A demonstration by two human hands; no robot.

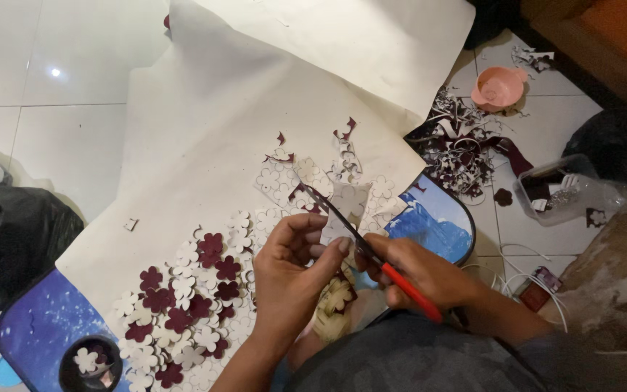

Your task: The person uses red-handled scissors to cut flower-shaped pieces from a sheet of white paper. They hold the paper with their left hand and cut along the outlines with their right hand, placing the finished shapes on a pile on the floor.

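Scissors [371, 254] with red handles sit in the right hand [419, 272], just right of frame centre, blades pointing toward 10 o'clock and partly parted around a white card piece [346, 207]. Right-hand grip: fingers wrapped through the handles, clamped on them. Left hand [292, 261] lies at 9 o'clock of the scissors, touching the same card piece; its grip is thumb and fingertips pinching the card's lower edge.

Card piece carries punched flower outlines and stands just above the two hands. At 8 o'clock of the left hand, a heap of cut flower shapes [190, 305], white and dark maroon mixed, rests on a large sheet of cream paper [205, 123] that covers most of a low table [38, 319] with a blue printed top. A dark round cup [90, 363] at the table's lower-left corner holds a few flowers.

At 2 o'clock of the right hand, a pile of offcuts [466, 149] lies on the tiled floor [45, 87], with a pink bowl [498, 87] beyond it and a clear plastic container [564, 190] to the right. A black bag [12, 236] sits at far left.
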